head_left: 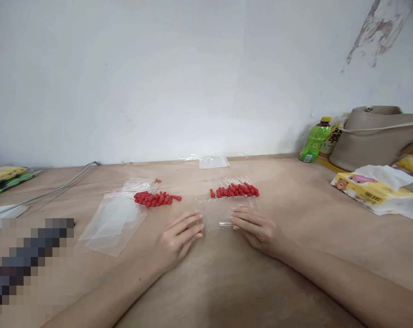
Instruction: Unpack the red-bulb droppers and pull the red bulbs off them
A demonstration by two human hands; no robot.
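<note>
Several clear tubes [211, 213] lie side by side in a row between my hands. My left hand [181, 237] is at the row's left edge, fingers closed together, with a speck of red, apparently a red rubber bulb, showing at its fingertips. My right hand [256, 228] reaches over the row's right part, its fingers closed on one clear tube [225, 223] that points left across the others. Just beyond the row are red rubber bulbs [234, 190] with thin clear stems [232, 180] behind them. Another pile of red rubber bulbs [155, 199] lies to the left.
Clear plastic bags [107, 223] lie left of my left hand, and a small bag [213, 162] is by the wall. A grey cable [73, 175] runs at the left. A green bottle [315, 141], beige bag [374, 136] and tissue pack [370, 191] stand at the right.
</note>
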